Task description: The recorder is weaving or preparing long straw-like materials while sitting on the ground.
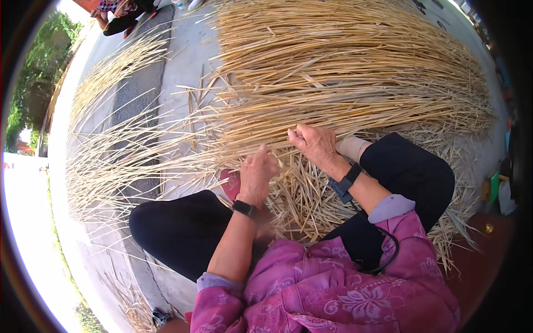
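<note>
A wide layer of long dry reed stalks (333, 75) lies across the ground in front of me. My right hand (315, 143) is at the near edge of this layer, its fingers curled with thumb and index finger close together; whether a stalk is pinched between them cannot be told. My left hand (258, 170) is raised a little to the left, beside the near stalks, fingers bent and slightly blurred. What it may hold is unclear. Short broken straw and husks (308, 200) are heaped between my legs, under both hands.
Thin stalk ends (125, 154) fan out leftward over a dark strip of ground (135, 100). My bent knees flank the straw heap, with a red shoe (230, 183) by the left hand. Another person (120, 16) sits at the upper left. A green object (494, 187) stands at the right.
</note>
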Motion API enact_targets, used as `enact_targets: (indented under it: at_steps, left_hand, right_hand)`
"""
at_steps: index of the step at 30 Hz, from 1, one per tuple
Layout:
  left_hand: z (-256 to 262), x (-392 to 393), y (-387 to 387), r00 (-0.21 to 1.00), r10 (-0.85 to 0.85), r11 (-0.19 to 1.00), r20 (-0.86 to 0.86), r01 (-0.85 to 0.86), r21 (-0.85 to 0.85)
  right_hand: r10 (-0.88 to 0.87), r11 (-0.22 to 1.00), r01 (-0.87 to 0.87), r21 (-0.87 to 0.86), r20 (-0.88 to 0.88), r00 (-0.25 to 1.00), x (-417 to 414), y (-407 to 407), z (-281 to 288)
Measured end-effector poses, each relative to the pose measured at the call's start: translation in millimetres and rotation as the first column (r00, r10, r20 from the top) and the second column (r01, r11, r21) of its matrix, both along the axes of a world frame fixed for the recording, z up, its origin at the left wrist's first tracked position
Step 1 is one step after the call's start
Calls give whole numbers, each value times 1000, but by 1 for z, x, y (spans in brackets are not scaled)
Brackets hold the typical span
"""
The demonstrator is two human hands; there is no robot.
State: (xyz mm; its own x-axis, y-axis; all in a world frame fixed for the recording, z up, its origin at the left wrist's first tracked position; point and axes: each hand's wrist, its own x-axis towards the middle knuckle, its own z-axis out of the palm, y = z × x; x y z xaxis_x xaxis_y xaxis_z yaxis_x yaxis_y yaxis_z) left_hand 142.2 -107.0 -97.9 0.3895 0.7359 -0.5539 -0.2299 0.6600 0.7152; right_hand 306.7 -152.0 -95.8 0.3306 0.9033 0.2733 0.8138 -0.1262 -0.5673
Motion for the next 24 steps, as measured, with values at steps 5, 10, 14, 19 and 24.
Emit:
enact_targets:
  at_steps: [5, 10, 14, 19, 24]
  left_hand:
    - [2, 9, -8, 975, -161, 986, -152, 154, -57]
    - [7, 11, -21, 971, -212, 973, -114, 198, -116]
    - [50, 16, -73, 630, -764, 628, -138, 776, 58]
    - [23, 8, -50, 580, -758, 613, -298, 789, -24]
    - [-1, -7, -2, 1000, -11, 999, 19, 10, 35]
  right_hand:
    - [50, 998, -50, 25, -7, 999, -26, -4, 4]
    - [97, 995, -96, 3, -44, 994, -14, -5, -19]
    - [-92, 983, 98, -157, 46, 995, 40, -9, -38]
    - [31, 990, -47, -135, -122, 992, 12, -1, -14]
    - [227, 960, -252, -120, -193, 955, -12, 0, 3]
